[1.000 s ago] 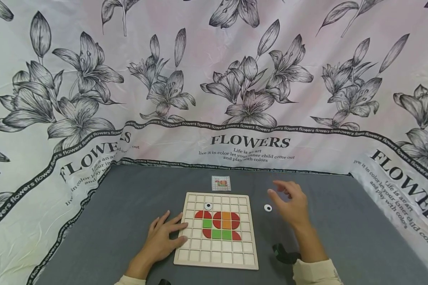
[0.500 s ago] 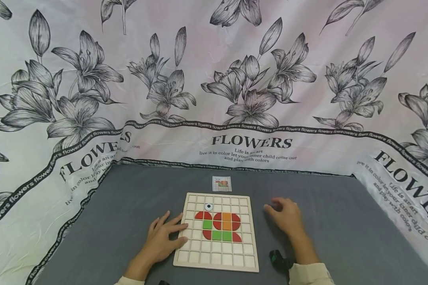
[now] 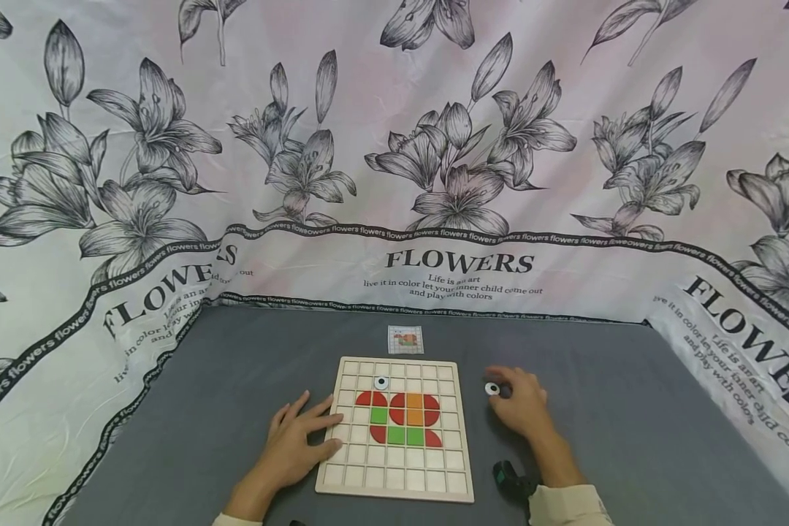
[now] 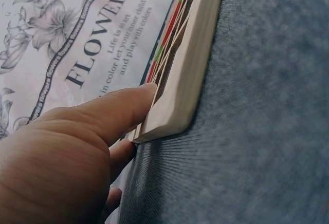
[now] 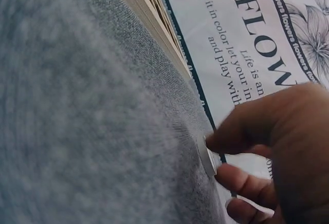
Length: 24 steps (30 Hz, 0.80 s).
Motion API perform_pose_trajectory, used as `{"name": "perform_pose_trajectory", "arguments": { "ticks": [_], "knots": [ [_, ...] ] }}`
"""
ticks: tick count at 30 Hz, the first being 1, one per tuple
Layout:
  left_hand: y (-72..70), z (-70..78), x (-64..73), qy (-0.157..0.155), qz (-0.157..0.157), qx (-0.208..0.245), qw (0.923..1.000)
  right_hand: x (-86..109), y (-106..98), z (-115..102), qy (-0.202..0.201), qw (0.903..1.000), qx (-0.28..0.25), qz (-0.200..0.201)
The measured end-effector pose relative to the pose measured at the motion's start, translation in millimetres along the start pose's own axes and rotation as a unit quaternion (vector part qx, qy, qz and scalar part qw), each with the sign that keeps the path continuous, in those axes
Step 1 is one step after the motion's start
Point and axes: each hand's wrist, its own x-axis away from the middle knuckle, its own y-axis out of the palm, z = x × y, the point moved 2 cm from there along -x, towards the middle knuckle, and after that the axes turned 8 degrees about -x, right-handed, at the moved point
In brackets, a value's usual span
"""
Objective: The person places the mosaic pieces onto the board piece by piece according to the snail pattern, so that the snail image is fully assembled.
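Observation:
In the head view a wooden grid board (image 3: pixel 394 478) lies on the table, holding flat red, green and orange pieces and a round black-and-white eye piece (image 3: pixel 381 383). My left hand (image 3: pixel 294 443) rests at the board's left edge, fingers spread; the left wrist view has its thumb (image 4: pixel 118 112) on the board's rim (image 4: pixel 180 98). Right of the board, my right hand (image 3: pixel 522 404) pinches a second eye piece (image 3: pixel 492 389) between thumb and fingers. That disc (image 5: pixel 206 158) appears edge-on in the right wrist view, close to the tabletop.
A small printed card (image 3: pixel 405 340) with a coloured grid picture lies behind the board. The grey tabletop (image 3: pixel 250 351) ends at a flower-print curtain (image 3: pixel 460 281). A black strapped device (image 3: pixel 511 480) sits by the right wrist.
My right hand has come down and slightly left to the loose eye piece, hidden half a second ago and now between its fingertips. The left hand stays at the board's edge.

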Motion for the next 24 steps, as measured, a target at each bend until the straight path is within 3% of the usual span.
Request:
{"name": "perform_pose_trajectory", "arguments": {
  "ticks": [8,14,19,24],
  "knots": [
    [0.2,-0.3,-0.1,-0.002,0.003,-0.001,1.0,2.4,-2.5,-1.8,0.077,0.995,0.064,0.004],
    [-0.7,-0.3,0.3,-0.002,0.005,-0.003,1.0,3.0,-3.9,-3.8,0.105,0.9917,0.075,0.001],
    [-0.8,-0.1,0.2,-0.002,0.007,-0.004,1.0,1.6,-3.9,-5.1,0.109,0.991,0.076,0.007],
    [0.3,0.8,0.2,0.003,0.006,-0.002,1.0,1.0,-9.0,-14.4,0.063,0.9939,0.05,0.076]
  ]
}}
